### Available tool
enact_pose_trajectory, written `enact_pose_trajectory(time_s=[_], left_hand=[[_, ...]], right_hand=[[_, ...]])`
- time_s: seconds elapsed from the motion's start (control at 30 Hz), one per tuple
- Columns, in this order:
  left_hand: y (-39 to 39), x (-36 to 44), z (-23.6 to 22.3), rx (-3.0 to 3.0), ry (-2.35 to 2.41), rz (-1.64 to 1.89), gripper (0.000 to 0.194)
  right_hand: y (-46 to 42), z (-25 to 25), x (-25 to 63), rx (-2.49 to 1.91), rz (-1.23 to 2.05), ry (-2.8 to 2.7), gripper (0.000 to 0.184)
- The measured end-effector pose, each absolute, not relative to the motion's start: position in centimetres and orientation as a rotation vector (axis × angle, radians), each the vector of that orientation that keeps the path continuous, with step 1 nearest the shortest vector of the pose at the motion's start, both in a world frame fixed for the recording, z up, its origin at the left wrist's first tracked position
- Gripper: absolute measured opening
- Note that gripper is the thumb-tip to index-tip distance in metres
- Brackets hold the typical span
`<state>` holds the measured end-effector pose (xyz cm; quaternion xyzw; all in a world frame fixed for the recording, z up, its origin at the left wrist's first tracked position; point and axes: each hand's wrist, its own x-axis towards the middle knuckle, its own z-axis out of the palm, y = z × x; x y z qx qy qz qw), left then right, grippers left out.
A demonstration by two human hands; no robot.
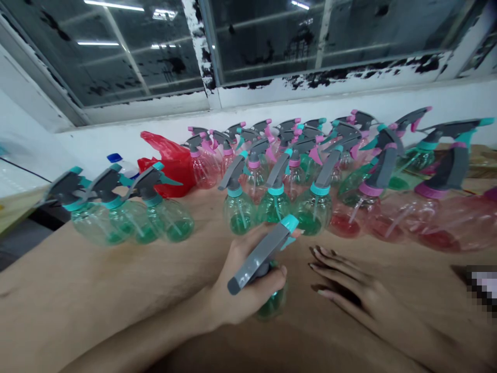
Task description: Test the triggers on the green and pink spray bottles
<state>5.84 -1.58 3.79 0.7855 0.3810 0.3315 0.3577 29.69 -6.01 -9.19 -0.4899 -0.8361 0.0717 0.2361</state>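
My left hand [248, 285] is wrapped round the neck of a green spray bottle [271, 305] near the front of the wooden table. The bottle's grey trigger head, tipped with turquoise, slants up to the right above my fingers. Just to the right, my right hand [357, 290] hovers over or rests on the tabletop with its fingers stretched out, apart from the bottle. Right behind the held bottle stand several green spray bottles [275, 202] with a little green liquid inside. Pink spray bottles [347, 215] continue that row to the right.
Three green spray bottles [145, 217] stand on the left of the table [116, 290]. A red plastic bag [171, 166] and a blue-capped bottle [126, 167] lie behind them. More pink and green sprayers crowd the back by the wall. Windows [322, 41] rise above.
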Motion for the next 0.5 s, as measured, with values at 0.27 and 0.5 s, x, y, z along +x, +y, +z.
enact_pose_trajectory(time_s=[0.27,0.5], left_hand=[[-1.93,5.76,3.40,2.031,0.914,0.904,0.043],[-1.88,5.97,3.10,2.021,0.916,0.926,0.037]], right_hand=[[-5.80,-9.13,29.60,-1.325,0.231,-2.265,0.037],[-5.90,-9.21,29.52,-1.341,0.217,-2.230,0.036]])
